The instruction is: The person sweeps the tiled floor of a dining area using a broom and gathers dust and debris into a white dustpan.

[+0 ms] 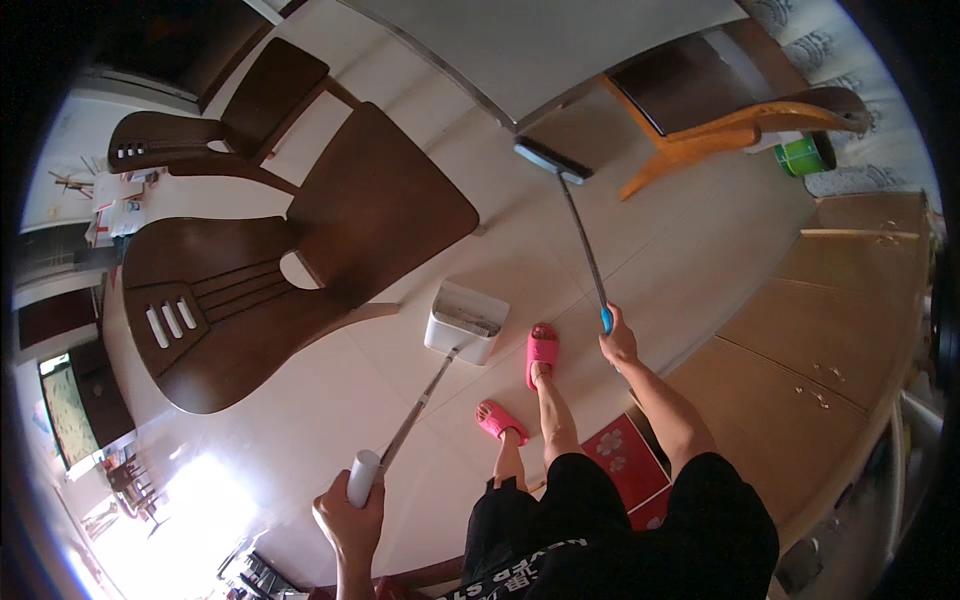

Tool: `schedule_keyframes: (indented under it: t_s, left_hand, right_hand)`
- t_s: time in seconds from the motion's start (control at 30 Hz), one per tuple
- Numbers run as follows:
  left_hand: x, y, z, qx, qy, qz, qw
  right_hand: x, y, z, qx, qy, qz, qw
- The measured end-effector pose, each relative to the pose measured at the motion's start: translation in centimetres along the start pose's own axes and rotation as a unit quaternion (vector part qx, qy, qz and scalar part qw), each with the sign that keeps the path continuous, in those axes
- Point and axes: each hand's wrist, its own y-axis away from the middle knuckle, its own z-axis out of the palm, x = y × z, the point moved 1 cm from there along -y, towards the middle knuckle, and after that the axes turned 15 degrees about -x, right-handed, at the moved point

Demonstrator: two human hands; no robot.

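My left hand [352, 514] is closed around the white grip of a long-handled dustpan. Its white pan [466, 321] stands on the tiled floor in front of my feet, with grey dust or debris inside. My right hand [619, 341] holds the broom handle [583, 236] at its blue grip. The broom head [553, 159], pale with dark bristles, rests on the floor by the corner of the grey table, apart from the dustpan.
Dark wooden chairs [382, 202] stand at the left. Beyond the broom are a grey table [555, 52] and another wooden chair [690, 146]. A green container [799, 156] stands near wooden cabinets [795, 360] on the right. A red box [626, 457] lies beside my legs.
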Motion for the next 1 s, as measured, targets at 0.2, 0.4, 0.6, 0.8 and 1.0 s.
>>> schedule_keyframes:
  t_s: [0.2, 0.4, 0.6, 0.8, 1.0]
  left_hand:
    - [1.0, 0.3, 0.1, -0.005, 0.006, 0.021, 1.000]
    - [-0.7, 1.2, 0.0, 0.001, -0.009, 0.042, 0.999]
    - [-0.3, 1.4, -0.5, 0.012, -0.026, 0.022, 0.999]
    - [0.3, 0.2, -1.8, 0.034, -0.029, -0.009, 0.999]
    - [0.1, 0.8, -1.1, 0.050, -0.030, -0.024, 0.998]
  right_hand:
    - [-1.6, 7.1, -2.8, 0.039, -0.110, -0.021, 0.993]
    - [-4.8, 10.0, -8.7, -0.021, -0.359, -0.069, 0.930]
    - [-7.3, 14.9, -14.6, -0.049, -0.328, -0.059, 0.942]
    - [-9.7, 14.8, -18.8, -0.240, -0.438, -0.026, 0.866]
    - [-12.1, 12.7, -19.7, -0.299, -0.554, 0.046, 0.775]
